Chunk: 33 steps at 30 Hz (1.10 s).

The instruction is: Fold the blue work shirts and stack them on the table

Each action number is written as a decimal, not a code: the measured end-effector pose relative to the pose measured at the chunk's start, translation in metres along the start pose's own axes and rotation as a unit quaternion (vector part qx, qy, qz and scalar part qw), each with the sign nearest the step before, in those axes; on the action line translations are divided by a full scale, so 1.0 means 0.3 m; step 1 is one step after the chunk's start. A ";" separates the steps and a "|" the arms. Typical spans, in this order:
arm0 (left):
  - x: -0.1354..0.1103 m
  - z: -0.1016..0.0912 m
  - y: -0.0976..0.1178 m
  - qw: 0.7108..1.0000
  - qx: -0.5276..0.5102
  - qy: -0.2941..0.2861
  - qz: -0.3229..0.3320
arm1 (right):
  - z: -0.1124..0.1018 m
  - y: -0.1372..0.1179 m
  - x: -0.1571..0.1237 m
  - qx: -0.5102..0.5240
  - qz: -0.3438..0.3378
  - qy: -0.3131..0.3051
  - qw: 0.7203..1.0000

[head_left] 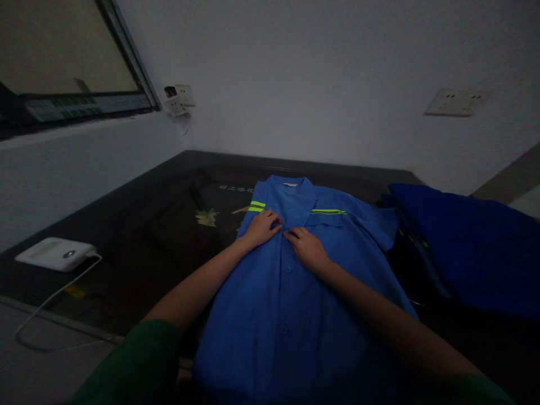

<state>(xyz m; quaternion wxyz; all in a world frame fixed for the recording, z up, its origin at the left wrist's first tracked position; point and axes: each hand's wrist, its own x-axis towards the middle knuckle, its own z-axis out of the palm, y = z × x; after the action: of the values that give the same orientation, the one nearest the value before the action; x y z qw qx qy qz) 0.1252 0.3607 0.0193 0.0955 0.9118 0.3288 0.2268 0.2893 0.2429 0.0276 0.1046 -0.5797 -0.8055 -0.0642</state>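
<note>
A blue short-sleeved work shirt (253, 315) with yellow-green stripes lies face up on a dark table, its collar toward the wall. My left hand (264, 226) is closed at the front edge just below the collar, fingertips pinching the cloth. Opposite it, my right hand (310, 247) pinches the other side of the front opening. The fingertips of both hands almost meet, and any button between them is too small to make out. Lower on the front, buttons (289, 270) show along the placket.
Folded dark blue clothing (472, 247) is piled at the right. On the left of the table (143, 225) lies a white power bank (57, 254) with a white cable (46, 301) hanging over the edge. Wall sockets (453, 102) and a window (71, 50) are beyond.
</note>
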 end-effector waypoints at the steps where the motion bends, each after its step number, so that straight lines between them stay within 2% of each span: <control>1: 0.000 0.003 0.005 1.000 0.014 -0.003 -0.009 | -0.003 0.000 0.001 0.007 0.003 -0.002 1.000; 5: -0.001 0.010 0.014 0.999 0.036 -0.013 -0.036 | -0.036 -0.017 0.015 0.046 0.012 0.009 0.999; 9: 0.004 0.013 0.001 0.998 0.010 0.001 -0.063 | -0.054 -0.051 0.018 0.065 -0.013 0.021 0.998; 12: 0.020 0.022 -0.027 0.997 -0.021 0.006 -0.073 | -0.037 -0.060 0.003 0.054 -0.031 0.013 0.998; 16: 0.057 0.038 -0.062 0.997 -0.039 -0.019 -0.062 | -0.005 -0.054 -0.020 0.061 -0.036 0.020 0.997; 19: 0.101 0.052 -0.073 0.997 0.019 -0.031 -0.074 | 0.000 -0.055 -0.024 0.074 -0.026 0.011 0.997; 22: 0.170 0.069 -0.090 0.988 0.081 -0.049 -0.118 | -0.004 -0.060 -0.021 0.079 -0.020 0.009 0.997; 28: 0.341 0.091 -0.187 0.974 0.104 -0.067 -0.188 | 0.013 -0.048 -0.020 0.071 -0.029 0.016 0.997; 33: 0.393 0.112 -0.243 0.963 0.120 -0.064 -0.232 | 0.017 -0.042 -0.018 0.087 -0.030 0.009 0.996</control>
<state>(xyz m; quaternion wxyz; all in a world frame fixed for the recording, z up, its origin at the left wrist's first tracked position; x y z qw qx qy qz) 0.1810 0.4914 0.0076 0.0559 0.8279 0.5493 0.0986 0.2784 0.2351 0.0216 0.1598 -0.5434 -0.8241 -0.0015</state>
